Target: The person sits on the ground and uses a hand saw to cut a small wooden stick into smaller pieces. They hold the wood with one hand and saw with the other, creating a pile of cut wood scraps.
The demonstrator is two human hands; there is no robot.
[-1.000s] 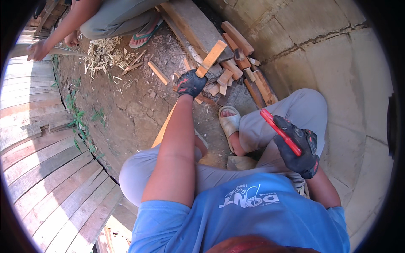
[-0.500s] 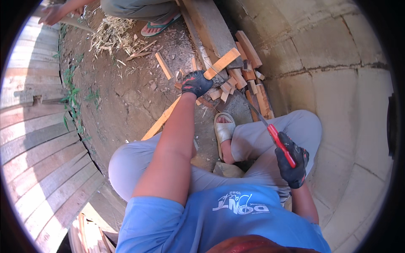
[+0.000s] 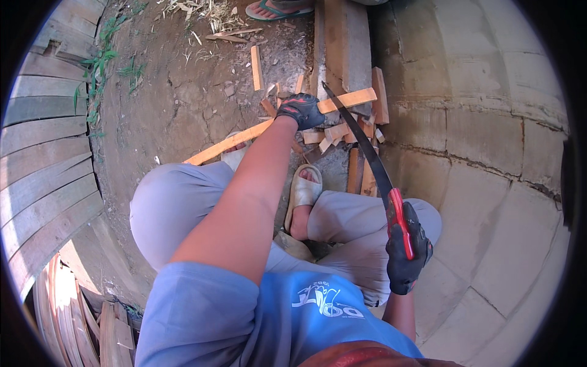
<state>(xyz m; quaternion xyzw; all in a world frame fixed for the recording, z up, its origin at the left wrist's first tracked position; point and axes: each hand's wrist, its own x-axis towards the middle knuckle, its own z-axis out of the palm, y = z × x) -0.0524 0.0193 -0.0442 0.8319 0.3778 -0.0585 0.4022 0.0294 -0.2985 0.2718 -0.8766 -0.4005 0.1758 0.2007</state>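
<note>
The wooden strip slants across the near end of a thick beam, clenched in the gloved left hand; the curved saw crosses it, though whether its teeth touch is hard to tell; the gloved right hand wraps the red handle; offcuts lie beneath.

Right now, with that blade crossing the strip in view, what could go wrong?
1. The red-handled curved blade in the right hand crosses the wooden strip close to the left hand; a skip could catch that hand.
2. The open-toed sandal leaves toes bare nearby; a slip might reach them.
</note>
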